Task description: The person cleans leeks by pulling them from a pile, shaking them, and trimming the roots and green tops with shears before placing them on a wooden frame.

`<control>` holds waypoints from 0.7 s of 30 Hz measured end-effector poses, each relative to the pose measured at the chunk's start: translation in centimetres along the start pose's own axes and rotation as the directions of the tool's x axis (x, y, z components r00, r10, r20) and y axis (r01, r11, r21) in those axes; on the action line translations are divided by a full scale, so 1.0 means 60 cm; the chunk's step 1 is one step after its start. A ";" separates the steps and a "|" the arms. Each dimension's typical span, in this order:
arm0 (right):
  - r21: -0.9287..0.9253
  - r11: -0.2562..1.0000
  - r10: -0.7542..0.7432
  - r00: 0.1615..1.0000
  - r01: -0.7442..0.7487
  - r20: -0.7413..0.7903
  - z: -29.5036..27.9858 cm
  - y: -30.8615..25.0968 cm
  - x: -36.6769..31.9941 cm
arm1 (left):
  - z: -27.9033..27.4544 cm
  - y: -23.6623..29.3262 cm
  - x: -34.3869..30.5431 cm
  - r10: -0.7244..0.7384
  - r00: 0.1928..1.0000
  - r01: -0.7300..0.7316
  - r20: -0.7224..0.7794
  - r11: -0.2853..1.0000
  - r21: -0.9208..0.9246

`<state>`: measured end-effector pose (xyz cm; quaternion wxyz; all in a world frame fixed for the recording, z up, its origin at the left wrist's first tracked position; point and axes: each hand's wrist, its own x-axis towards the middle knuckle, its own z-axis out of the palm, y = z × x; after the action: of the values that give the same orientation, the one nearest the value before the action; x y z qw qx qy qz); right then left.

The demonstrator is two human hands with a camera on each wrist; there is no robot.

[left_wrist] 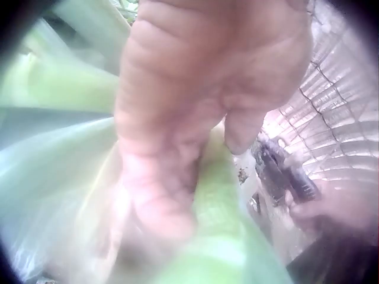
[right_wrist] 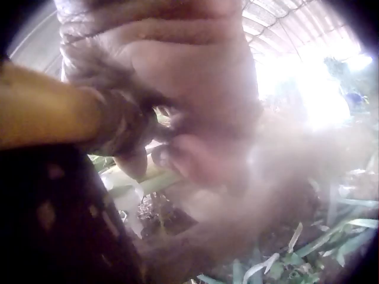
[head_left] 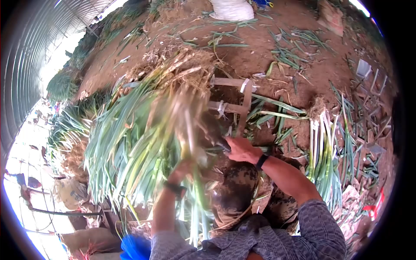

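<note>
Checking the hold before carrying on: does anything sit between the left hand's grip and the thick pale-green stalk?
Nothing visible: the left hand's grip wraps directly around the thick pale-green stalk. The black rod-like handle in the right hand's grip is off to one side, not between.

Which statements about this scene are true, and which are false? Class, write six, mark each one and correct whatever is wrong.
1. The left hand grips a green stalk. True.
2. In the head view, a smaller bunch lies right of the right hand. True.
3. The right hand is empty. False: it grips a dark object.
4. In the head view, a wooden frame lies right of the large leafy pile. True.
5. The person wears plain red. False: the sleeves are grey and patterned.
6. The floor is white tile. False: it is brown earth.
</note>
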<state>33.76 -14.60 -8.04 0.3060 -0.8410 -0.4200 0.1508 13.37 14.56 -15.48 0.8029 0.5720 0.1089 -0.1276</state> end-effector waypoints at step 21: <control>0.217 0.949 0.182 0.958 -0.230 0.222 -0.049 0.036 0.002 | 0.083 0.002 0.001 -0.019 0.951 -0.023 -0.307 0.991 -0.133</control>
<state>36.64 -16.64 -7.16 0.3445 -0.8178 -0.3366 0.3151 13.62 9.88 -13.81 0.8129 0.5296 0.2405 -0.0287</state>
